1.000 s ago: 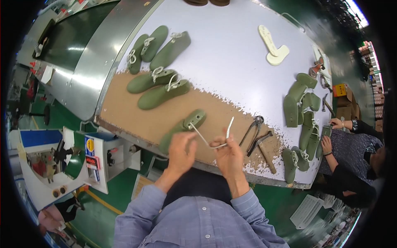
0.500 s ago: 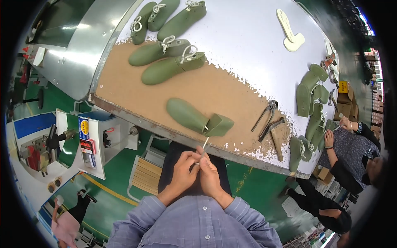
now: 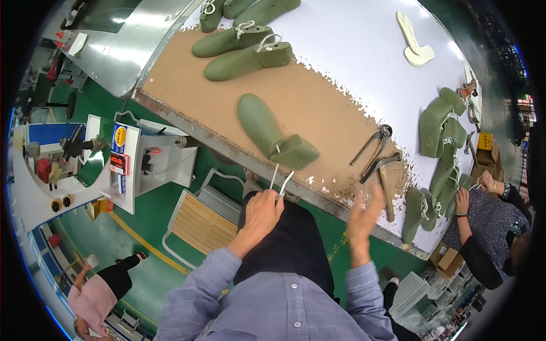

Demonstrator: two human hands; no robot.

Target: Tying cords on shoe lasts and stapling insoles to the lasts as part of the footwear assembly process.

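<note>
My left hand (image 3: 263, 215) is closed near the table's front edge, gripping a white cord (image 3: 274, 175). The cord runs up to a green shoe last (image 3: 260, 128), which lies hinged and bent on the table. A second pale strand curves up out of the same fist; whether it is the cord's other end, I cannot tell. To the right, my right hand (image 3: 364, 219) is raised near the table edge, smeared by motion, its fingers apart and nothing visible in them. Just beyond it lie a hammer with a wooden handle (image 3: 387, 196) and metal pincers (image 3: 372, 149).
More green lasts with cord loops lie at the far left (image 3: 247, 61) and along the right side (image 3: 435, 133). Pale insole-shaped pieces (image 3: 418, 54) rest at the back. A co-worker's hands (image 3: 462, 200) work at the right edge. A slatted stool (image 3: 203, 220) stands below the table's left.
My hands were together on the cord; now the right has let go and swung right toward the hammer. The left still holds the cord. The view has shifted, so the table appears higher.
</note>
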